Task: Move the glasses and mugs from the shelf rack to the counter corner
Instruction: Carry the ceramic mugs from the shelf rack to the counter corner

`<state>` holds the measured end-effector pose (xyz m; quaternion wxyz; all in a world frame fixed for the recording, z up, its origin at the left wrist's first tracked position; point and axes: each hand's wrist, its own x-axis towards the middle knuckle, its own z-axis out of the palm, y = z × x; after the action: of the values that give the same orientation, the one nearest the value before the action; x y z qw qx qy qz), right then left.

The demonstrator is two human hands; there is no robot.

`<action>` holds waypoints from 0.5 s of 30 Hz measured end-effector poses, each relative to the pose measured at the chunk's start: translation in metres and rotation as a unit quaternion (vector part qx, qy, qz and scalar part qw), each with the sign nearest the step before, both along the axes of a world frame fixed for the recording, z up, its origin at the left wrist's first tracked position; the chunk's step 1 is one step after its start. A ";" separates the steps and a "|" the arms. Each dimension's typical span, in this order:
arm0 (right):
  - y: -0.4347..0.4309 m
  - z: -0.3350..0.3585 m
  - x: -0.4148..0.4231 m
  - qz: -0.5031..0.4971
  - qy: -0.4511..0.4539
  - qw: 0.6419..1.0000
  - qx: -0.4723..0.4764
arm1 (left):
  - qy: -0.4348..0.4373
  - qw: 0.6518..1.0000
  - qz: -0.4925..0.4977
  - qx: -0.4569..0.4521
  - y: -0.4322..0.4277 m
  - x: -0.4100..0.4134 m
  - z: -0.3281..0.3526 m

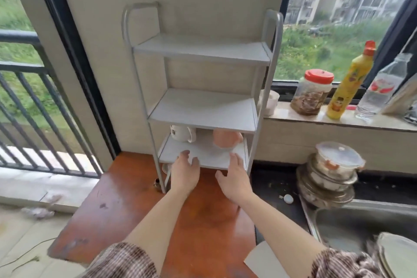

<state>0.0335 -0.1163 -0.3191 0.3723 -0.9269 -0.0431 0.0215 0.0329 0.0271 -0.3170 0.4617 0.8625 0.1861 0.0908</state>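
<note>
Progress was small: you held your left hand (185,174) and right hand (234,178) open and empty at the lowest shelf of the rack (200,108), where the white mug (181,133) and pink mug (225,139) stood, not yet moved.

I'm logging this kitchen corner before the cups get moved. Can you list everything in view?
shelf rack: one, grey, on the brown counter by the wall
white mug: one, white, third shelf down, left
pink mug: one, pink, same shelf, right
cup: one, white, windowsill beside the rack
jar: one, clear, red lid, windowsill
squeeze bottle: one, yellow, orange cap, windowsill
clear bottle: one, clear, windowsill, furthest right
lidded bowls: stack, count unclear, clear and white, beside the sink
sink: one, steel, lower right
left hand: one, open, at that shelf's front edge
right hand: one, open, beside it, holding nothing
</note>
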 end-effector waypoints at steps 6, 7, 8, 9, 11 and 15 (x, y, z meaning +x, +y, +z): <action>0.010 0.001 0.040 -0.082 -0.032 0.994 0.063 | -0.005 0.998 -0.041 -0.051 0.010 0.042 -0.003; 0.012 0.001 0.047 -0.095 -0.024 0.993 0.070 | -0.002 0.997 -0.048 -0.067 0.012 0.048 -0.003; 0.013 0.002 0.053 -0.108 -0.017 0.990 0.087 | -0.004 0.994 -0.058 -0.097 0.014 0.054 -0.002; 0.014 0.002 0.059 -0.123 -0.014 0.986 0.109 | -0.012 0.988 -0.070 -0.136 0.015 0.058 -0.003; 0.014 0.003 0.069 -0.155 -0.017 0.978 0.142 | -0.019 0.973 -0.088 -0.213 0.018 0.062 -0.002; 0.013 0.007 0.081 -0.155 -0.028 0.978 0.139 | -0.009 0.947 -0.057 -0.316 0.027 0.071 0.002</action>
<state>0.1145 -0.1030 -0.3120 0.4949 -0.8618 0.0876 -0.0688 0.1042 0.0543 -0.3153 0.7168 0.6806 0.1513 0.0086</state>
